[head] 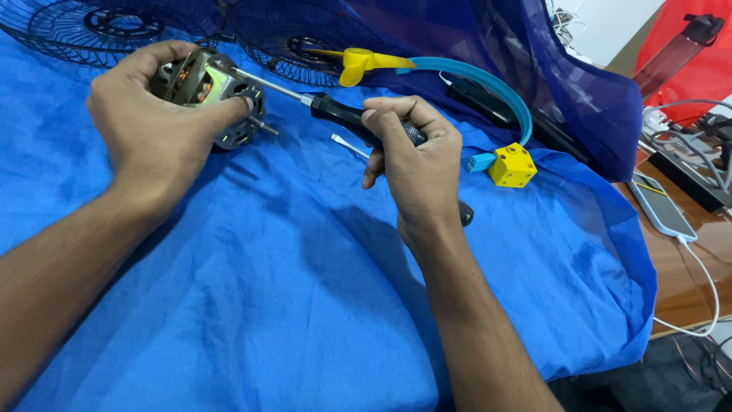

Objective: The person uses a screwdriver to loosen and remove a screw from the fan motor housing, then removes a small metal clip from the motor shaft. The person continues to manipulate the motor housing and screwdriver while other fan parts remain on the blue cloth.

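You are driving a screwdriver (335, 114) into the fan motor (210, 88).
Left hand (156, 114) is clenching the motor, right hand (415, 164) is grasping the handle; keep the shaft square to the screw.

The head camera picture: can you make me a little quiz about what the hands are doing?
1. True or false: the left hand holds the round silver metal fan motor with copper coils.
2. Which tool is the right hand's grip closed on?
A. a hammer
B. the black-handled screwdriver with a steel shaft
C. scissors
3. Fill in: the small yellow plastic cube with holes lies on the ____ cloth.

Key
1. True; the fingers wrap around the motor.
2. B; its tip meets the motor.
3. Blue; the cloth covers the wooden table.
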